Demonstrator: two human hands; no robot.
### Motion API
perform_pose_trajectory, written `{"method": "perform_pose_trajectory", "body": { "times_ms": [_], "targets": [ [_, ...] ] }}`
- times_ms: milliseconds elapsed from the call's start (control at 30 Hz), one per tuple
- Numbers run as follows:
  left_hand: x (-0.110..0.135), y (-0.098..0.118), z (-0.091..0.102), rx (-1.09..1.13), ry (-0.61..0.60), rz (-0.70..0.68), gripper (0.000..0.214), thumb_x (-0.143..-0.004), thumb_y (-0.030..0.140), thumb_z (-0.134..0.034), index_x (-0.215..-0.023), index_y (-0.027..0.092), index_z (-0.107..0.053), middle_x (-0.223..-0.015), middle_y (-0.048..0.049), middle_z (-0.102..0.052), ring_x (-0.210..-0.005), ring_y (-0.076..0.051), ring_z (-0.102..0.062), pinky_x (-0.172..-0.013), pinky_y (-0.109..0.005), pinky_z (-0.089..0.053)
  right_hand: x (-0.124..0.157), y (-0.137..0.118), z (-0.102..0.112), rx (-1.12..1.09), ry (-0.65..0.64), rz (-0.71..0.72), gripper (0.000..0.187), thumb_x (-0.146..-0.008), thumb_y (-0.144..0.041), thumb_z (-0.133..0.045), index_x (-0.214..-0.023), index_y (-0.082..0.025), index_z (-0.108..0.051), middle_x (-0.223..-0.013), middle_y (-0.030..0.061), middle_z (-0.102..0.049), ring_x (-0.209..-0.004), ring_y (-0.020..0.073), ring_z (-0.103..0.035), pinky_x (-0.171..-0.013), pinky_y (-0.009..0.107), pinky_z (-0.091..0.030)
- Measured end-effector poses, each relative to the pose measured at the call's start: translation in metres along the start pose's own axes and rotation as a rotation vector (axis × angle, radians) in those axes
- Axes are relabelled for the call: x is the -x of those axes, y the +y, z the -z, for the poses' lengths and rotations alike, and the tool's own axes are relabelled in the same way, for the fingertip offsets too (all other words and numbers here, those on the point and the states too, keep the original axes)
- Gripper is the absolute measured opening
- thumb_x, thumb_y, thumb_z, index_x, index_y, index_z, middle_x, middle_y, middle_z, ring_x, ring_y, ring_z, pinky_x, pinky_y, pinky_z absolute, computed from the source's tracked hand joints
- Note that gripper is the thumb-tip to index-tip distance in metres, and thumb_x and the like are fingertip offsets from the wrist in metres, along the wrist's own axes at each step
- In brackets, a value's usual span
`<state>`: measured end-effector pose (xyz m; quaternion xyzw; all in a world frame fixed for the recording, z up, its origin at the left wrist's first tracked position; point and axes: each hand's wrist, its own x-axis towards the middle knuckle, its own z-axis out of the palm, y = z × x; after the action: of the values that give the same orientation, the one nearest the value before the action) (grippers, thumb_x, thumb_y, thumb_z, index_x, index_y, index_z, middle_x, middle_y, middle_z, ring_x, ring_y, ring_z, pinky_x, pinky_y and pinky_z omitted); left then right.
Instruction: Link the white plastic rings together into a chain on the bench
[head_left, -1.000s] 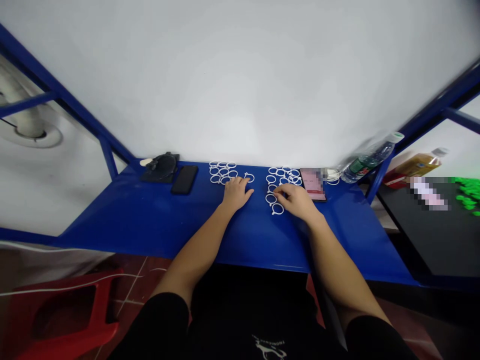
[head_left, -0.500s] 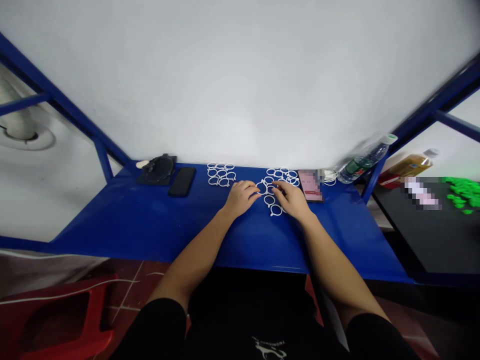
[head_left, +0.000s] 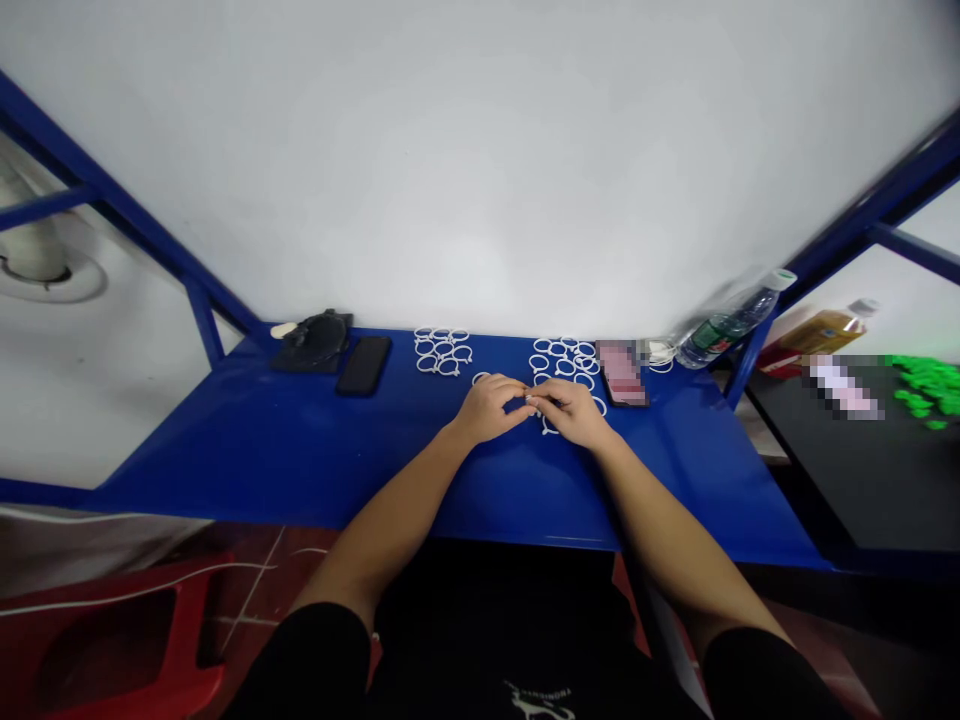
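My left hand (head_left: 491,408) and my right hand (head_left: 571,410) meet fingertip to fingertip over the blue tabletop. Both are closed in a pinch on a small white plastic ring (head_left: 531,399), mostly hidden by the fingers. Behind my left hand, part of another white ring (head_left: 481,378) shows on the table. Around and behind my right hand lie several loose white rings (head_left: 564,366) with little nubs on their rims, some partly covered by the hand. A separate group of white rings (head_left: 442,350) is set out in rows farther left, by the wall.
Left on the blue table (head_left: 247,440) lie a black phone (head_left: 364,364) and a dark crumpled item (head_left: 319,340). A lit phone (head_left: 621,374), a white cable (head_left: 660,352) and a water bottle (head_left: 735,318) are at the right. Blue frame bars (head_left: 202,315) flank the table.
My hands have come together, the right moving left and both slightly nearer me, their fingertips now meeting at the ring. A ring now shows behind my left hand.
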<state>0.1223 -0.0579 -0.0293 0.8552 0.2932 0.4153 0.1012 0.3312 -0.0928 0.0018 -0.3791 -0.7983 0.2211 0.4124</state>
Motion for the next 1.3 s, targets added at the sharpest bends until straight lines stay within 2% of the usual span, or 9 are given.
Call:
{"method": "perform_pose_trajectory", "body": {
  "times_ms": [167,333,500,633,733,833,900,1033,1300],
  "targets": [
    [-0.001,0.001,-0.004,-0.01,-0.002,-0.009,0.015,-0.092,0.032,-0.068,-0.099,0.022,-0.074,-0.107,-0.0057,-0.079,-0.097,-0.022,-0.073,-0.089,-0.039,-0.055,0.0,0.006,-0.005,-0.08,0.019,-0.034,0.015,-0.099,-0.035,-0.066,-0.098,-0.025,-0.078,-0.088,0.0033,-0.076,-0.075,0.0175,-0.069,-0.069,0.031,-0.053],
    [-0.002,-0.008,-0.004,-0.149,0.042,0.124,0.013,-0.096,0.025,-0.065,-0.101,0.022,-0.077,-0.129,-0.0089,-0.071,-0.109,-0.023,-0.068,-0.099,-0.044,-0.053,0.0,0.008,-0.007,0.125,0.059,-0.016,0.022,-0.103,-0.027,-0.057,-0.111,-0.025,-0.077,-0.094,0.0063,-0.076,-0.082,0.0202,-0.07,-0.074,0.033,-0.054],
    [0.001,-0.018,-0.002,-0.309,-0.13,0.27,0.03,-0.094,0.025,-0.071,-0.123,0.025,-0.073,-0.147,-0.01,-0.06,-0.13,-0.03,-0.057,-0.106,-0.049,-0.046,0.001,0.008,-0.006,0.262,0.023,-0.058,0.023,-0.101,-0.026,-0.057,-0.112,-0.022,-0.077,-0.096,0.0077,-0.077,-0.084,0.0218,-0.072,-0.077,0.034,-0.054],
    [0.002,-0.018,-0.001,-0.331,-0.185,0.304,0.035,-0.092,0.032,-0.074,-0.126,0.025,-0.072,-0.13,-0.0089,-0.069,-0.123,-0.029,-0.058,-0.105,-0.048,-0.042,0.001,0.01,-0.003,0.296,0.001,-0.092,0.023,-0.1,-0.026,-0.057,-0.111,-0.022,-0.077,-0.097,0.0073,-0.078,-0.084,0.022,-0.072,-0.077,0.034,-0.053],
    [0.0,-0.013,-0.002,-0.319,-0.22,0.26,0.031,-0.096,0.037,-0.068,-0.124,0.024,-0.072,-0.114,-0.0077,-0.072,-0.111,-0.027,-0.06,-0.1,-0.045,-0.041,0.0,0.011,-0.002,0.309,0.0,-0.092,0.023,-0.1,-0.026,-0.057,-0.11,-0.022,-0.077,-0.096,0.007,-0.078,-0.085,0.0223,-0.072,-0.077,0.034,-0.053],
    [-0.003,-0.005,-0.005,-0.315,-0.322,0.2,0.029,-0.098,0.042,-0.065,-0.119,0.024,-0.073,-0.105,-0.0074,-0.072,-0.104,-0.027,-0.06,-0.098,-0.045,-0.039,0.0,0.01,-0.002,0.296,-0.007,-0.093,0.024,-0.1,-0.026,-0.056,-0.111,-0.023,-0.077,-0.097,0.0066,-0.078,-0.086,0.0221,-0.072,-0.077,0.034,-0.053],
    [-0.004,-0.001,-0.007,-0.332,-0.368,0.194,0.031,-0.097,0.044,-0.065,-0.118,0.024,-0.073,-0.11,-0.0082,-0.072,-0.106,-0.027,-0.06,-0.099,-0.046,-0.038,0.0,0.009,-0.003,0.29,-0.015,-0.097,0.024,-0.1,-0.025,-0.056,-0.111,-0.023,-0.078,-0.098,0.0066,-0.079,-0.085,0.0217,-0.072,-0.077,0.033,-0.053],
    [-0.004,-0.001,-0.008,-0.339,-0.344,0.223,0.041,-0.096,0.047,-0.066,-0.131,0.025,-0.068,-0.134,-0.009,-0.067,-0.117,-0.029,-0.058,-0.1,-0.046,-0.037,0.0,0.008,-0.003,0.306,-0.017,-0.101,0.024,-0.099,-0.025,-0.057,-0.112,-0.023,-0.078,-0.098,0.007,-0.079,-0.084,0.0216,-0.072,-0.076,0.033,-0.053],
    [-0.002,-0.01,0.002,-0.359,-0.261,0.297,0.036,-0.096,0.044,-0.067,-0.128,0.026,-0.071,-0.131,-0.0072,-0.069,-0.122,-0.028,-0.057,-0.103,-0.046,-0.038,0.0,0.01,-0.003,0.317,-0.024,-0.111,0.023,-0.1,-0.027,-0.057,-0.109,-0.023,-0.077,-0.096,0.0067,-0.079,-0.084,0.0218,-0.072,-0.077,0.033,-0.053]
  ]
}}
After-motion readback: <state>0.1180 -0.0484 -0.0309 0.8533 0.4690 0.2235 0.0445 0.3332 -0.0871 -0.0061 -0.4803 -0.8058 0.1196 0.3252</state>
